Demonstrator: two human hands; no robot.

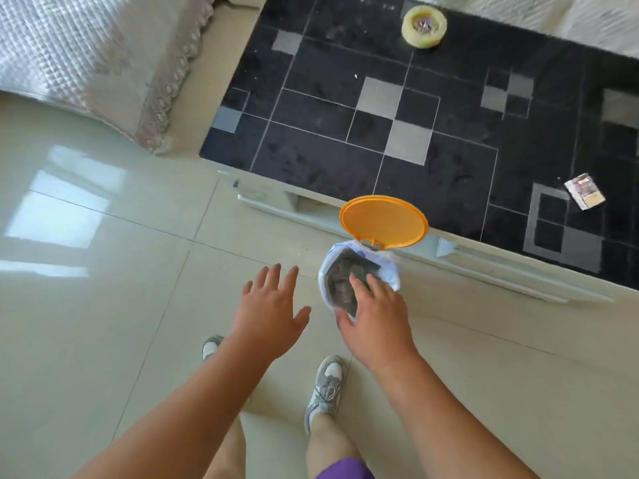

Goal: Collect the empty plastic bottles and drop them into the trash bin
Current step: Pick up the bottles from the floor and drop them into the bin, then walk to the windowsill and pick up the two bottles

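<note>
Orange-lidded trash bin (359,271) stands open, white-lined, with crumpled grey contents. Left hand (268,312) and right hand (375,318) hover spread, fingers released, empty.

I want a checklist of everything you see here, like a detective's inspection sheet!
Surface: glossy pale floor tiles.
Job's things: trash bin, white liner, orange lid flipped open; contents blurred, no loose bottles seen.
Clutter: yellow ashtray and small packet on the black table.
Grippers: left hand open, empty; right hand open over the bin.
Cables: nothing seen.
Surroundings: sofa with lace cover; grey sneakers.
</note>
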